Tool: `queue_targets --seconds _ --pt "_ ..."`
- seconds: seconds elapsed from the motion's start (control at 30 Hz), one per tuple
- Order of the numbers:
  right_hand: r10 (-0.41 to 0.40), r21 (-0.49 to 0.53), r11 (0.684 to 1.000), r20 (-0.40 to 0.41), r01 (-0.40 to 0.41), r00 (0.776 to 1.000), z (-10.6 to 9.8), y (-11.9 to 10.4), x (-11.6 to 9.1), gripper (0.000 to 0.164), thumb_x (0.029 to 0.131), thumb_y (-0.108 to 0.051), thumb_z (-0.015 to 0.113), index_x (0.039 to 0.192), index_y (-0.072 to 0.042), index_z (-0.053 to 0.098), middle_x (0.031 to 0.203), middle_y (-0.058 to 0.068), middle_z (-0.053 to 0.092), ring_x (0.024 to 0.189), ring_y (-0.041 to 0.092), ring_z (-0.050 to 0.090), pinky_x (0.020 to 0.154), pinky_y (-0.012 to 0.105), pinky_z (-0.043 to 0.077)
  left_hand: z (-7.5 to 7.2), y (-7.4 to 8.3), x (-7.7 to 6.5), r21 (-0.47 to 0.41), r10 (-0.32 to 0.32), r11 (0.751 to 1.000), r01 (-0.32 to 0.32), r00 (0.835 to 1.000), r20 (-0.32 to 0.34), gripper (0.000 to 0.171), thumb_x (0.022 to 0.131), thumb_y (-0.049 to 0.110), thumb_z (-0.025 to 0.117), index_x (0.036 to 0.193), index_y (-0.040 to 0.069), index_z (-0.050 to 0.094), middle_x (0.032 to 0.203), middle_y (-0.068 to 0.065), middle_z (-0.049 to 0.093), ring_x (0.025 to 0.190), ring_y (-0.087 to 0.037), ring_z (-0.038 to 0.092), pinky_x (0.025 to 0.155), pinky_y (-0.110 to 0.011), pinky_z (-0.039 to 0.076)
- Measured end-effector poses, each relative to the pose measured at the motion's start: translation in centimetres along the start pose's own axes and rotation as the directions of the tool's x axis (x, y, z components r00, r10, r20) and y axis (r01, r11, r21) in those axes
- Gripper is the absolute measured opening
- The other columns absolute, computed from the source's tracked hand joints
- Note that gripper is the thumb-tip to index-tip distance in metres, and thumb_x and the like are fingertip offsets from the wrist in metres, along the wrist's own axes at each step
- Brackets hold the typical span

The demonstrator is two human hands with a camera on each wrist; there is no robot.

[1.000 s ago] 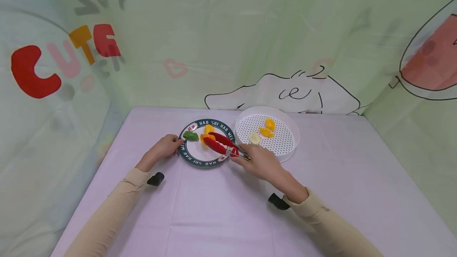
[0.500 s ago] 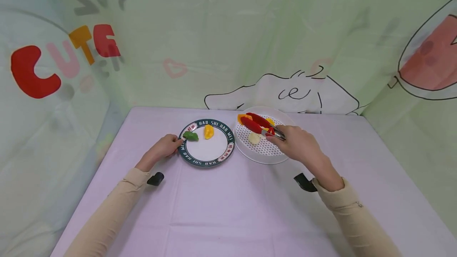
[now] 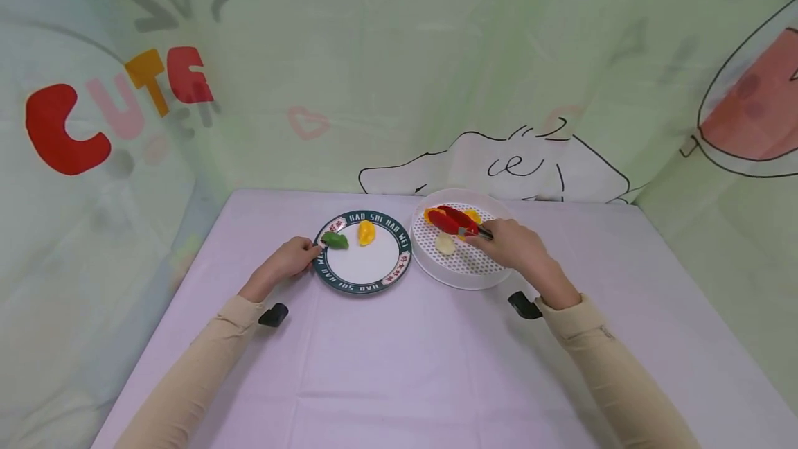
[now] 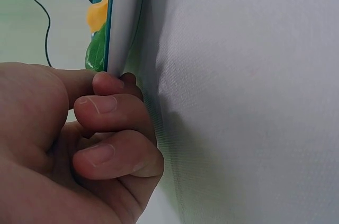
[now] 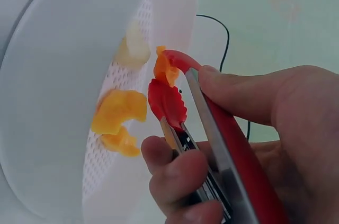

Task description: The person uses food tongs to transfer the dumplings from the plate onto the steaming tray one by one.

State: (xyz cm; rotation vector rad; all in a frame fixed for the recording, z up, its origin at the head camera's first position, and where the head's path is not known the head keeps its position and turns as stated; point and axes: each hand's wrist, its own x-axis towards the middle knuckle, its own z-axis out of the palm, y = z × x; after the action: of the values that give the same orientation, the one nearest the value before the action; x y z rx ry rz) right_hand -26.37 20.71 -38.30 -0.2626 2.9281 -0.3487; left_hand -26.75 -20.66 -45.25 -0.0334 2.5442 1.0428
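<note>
My left hand (image 3: 288,259) pinches the left rim of a round plate (image 3: 368,267) with a dark green border. On the plate lie a green piece (image 3: 337,240) and a yellow piece (image 3: 366,233), perhaps peppers. My right hand (image 3: 516,247) grips metal tongs (image 5: 212,123) with red tips, over a white perforated basket (image 3: 458,280). At the tongs' tips is an orange piece (image 5: 165,69), above the basket floor in the right wrist view. Inside the basket are a pale piece (image 5: 133,49) and yellow pieces (image 5: 122,112), partly hidden by the tongs in the head view.
Plate and basket stand side by side, nearly touching, near the back of a table (image 3: 386,366) with a pale lilac cloth. A printed green curtain (image 3: 399,75) hangs behind it. A black wrist mount (image 3: 524,305) projects below the right sleeve.
The tongs have carried the orange piece from the plate rightward to above the basket, then shifted slightly since half a second ago. My left hand has stayed on the plate's rim.
</note>
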Motion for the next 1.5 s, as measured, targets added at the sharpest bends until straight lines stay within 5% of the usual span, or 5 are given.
queue_targets --seconds 0.23,1.0,1.3,1.5 --pt "0.001 0.002 1.0 0.027 -0.002 1.0 -0.2 -0.4 0.6 0.06 0.095 -0.045 0.065 0.127 0.005 0.063 0.104 0.018 0.07 0.085 0.028 0.058 0.067 0.034 0.048 0.1 -0.2 0.1 -0.014 0.037 0.999 -0.037 0.999 -0.009 0.03 0.106 0.026 0.046 0.082 0.009 0.051 0.064 0.002 0.047 0.054 -0.011 0.042 0.053 -0.025 0.038" --pt "0.047 -0.11 0.993 0.054 -0.041 0.997 -0.5 -1.2 0.3 0.064 0.092 -0.045 0.069 0.132 0.004 0.06 0.118 0.023 0.069 0.087 0.03 0.062 0.074 0.042 0.056 0.2 -0.4 0.1 -0.006 0.028 1.0 -0.028 1.0 -0.012 0.03 0.106 0.026 0.046 0.083 0.009 0.052 0.063 0.002 0.048 0.054 -0.011 0.043 0.054 -0.025 0.038" --pt "0.03 -0.049 0.998 0.035 -0.028 0.999 -1.0 -1.1 -0.3 0.074 0.091 -0.05 0.066 0.141 0.003 0.051 0.136 0.027 0.059 0.114 0.042 0.059 0.094 0.059 0.052 0.3 -0.5 0.2 -0.004 0.037 0.999 -0.037 0.999 -0.017 0.03 0.106 0.026 0.046 0.084 0.008 0.053 0.064 0.002 0.048 0.055 -0.011 0.043 0.055 -0.024 0.038" --pt "0.027 0.044 0.999 -0.002 -0.027 1.0 -1.0 -2.5 -1.4 0.089 0.088 -0.059 0.067 0.145 0.005 0.043 0.139 0.027 0.055 0.118 0.041 0.057 0.093 0.057 0.053 0.2 -0.6 0.2 -0.006 0.039 0.999 -0.039 0.999 -0.016 0.03 0.106 0.026 0.046 0.084 0.008 0.053 0.064 0.002 0.048 0.055 -0.011 0.044 0.055 -0.025 0.039"
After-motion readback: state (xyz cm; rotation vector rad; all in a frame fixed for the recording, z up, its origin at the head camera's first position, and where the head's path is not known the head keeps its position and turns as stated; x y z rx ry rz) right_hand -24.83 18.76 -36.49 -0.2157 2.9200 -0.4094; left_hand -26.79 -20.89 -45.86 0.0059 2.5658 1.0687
